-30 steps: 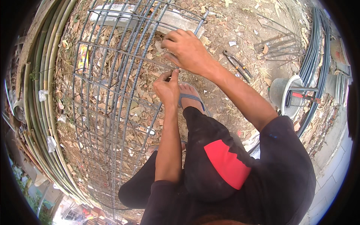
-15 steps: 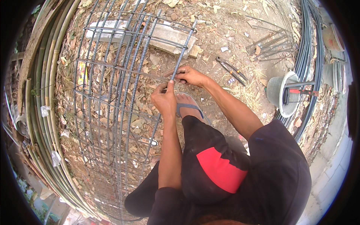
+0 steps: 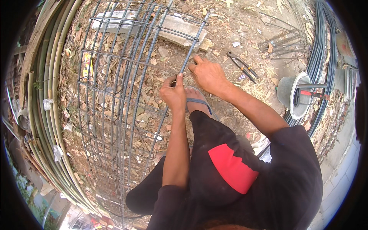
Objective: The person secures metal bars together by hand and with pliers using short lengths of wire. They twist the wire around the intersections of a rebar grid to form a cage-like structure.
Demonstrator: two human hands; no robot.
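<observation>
A cage of ribbed steel bars and thin cross ties (image 3: 126, 58) stretches from the far side down along my left. My left hand (image 3: 174, 94) is closed around the cage's right-hand rebar (image 3: 192, 46), thumb lying along it, where a cross tie meets the bar. Just right of that bar is my right hand (image 3: 210, 76), back turned up and fingers curled. Whatever those fingers may hold is hidden beneath them. Pincers with orange-and-black handles (image 3: 242, 67) lie on the ground beyond my right hand.
Concrete blocks (image 3: 180, 31) sit under the cage's far end. Bamboo poles (image 3: 48, 111) line the left. To the right are a grey bucket (image 3: 285, 92) with a red-handled tool across it, long bundled bars (image 3: 317, 46) and bent steel pieces (image 3: 285, 44). My sandalled foot (image 3: 197, 101) is near my hands.
My right hand has drawn slightly away to the right of the rebar and rolled so its back faces up. My left hand stays on the bar. The whole view has shifted a little.
</observation>
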